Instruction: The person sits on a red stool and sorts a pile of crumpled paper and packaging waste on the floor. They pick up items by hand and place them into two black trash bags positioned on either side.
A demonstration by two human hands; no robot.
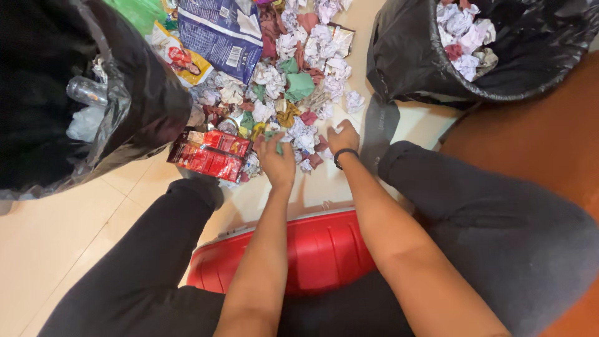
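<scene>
The left hand (276, 161) rests at the near edge of the heap of crumpled paper balls and wrappers (293, 87) on the pale tiled floor (56, 231), its fingers closed around a small crumpled green paper scrap (272, 141), pinched against the palm so that it lifts clear of the heap. The right hand (344, 137) lies just beside it, fingers curled down onto white paper wads; whether they grip one cannot be told. A flat red foil wrapper (209, 155) lies left of the hands. Two black-lined waste bins flank the heap within arm's reach: the left bin (143, 93) holds clear plastic, the right bin (424, 62) crumpled paper.
</scene>
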